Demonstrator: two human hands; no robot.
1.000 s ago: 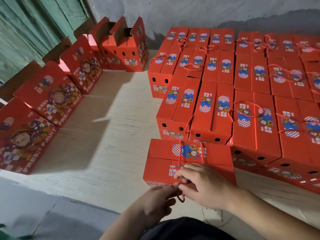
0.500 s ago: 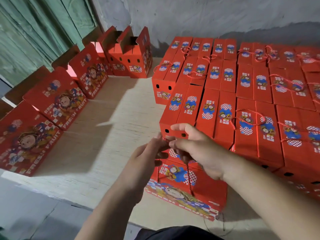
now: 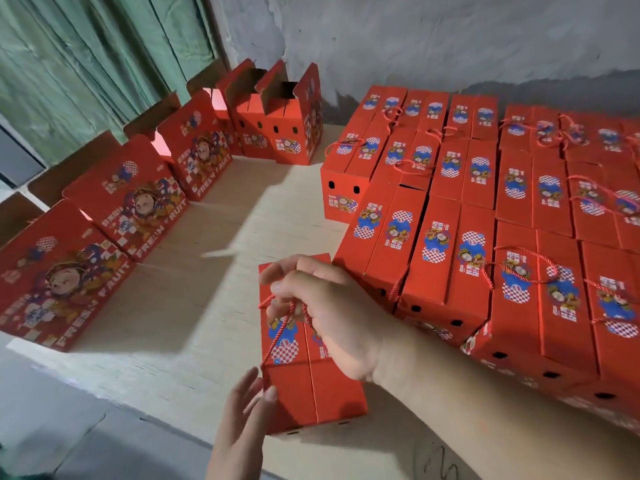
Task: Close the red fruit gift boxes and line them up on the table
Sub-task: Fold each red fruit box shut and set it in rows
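**Carrying 1 closed box by its cord**

Steadying the near end, the left hand stays open-fingered; the right hand pinches the cord. Box, at the counter edge, looks light, stiff. Closed rows wait beyond.

Boxes red printed cardboard, slight sheen, brown raw card inside open flaps. Handle twisted red cord. Table pale wood, matt grain. Wall rough grey plaster. Curtain green cloth.
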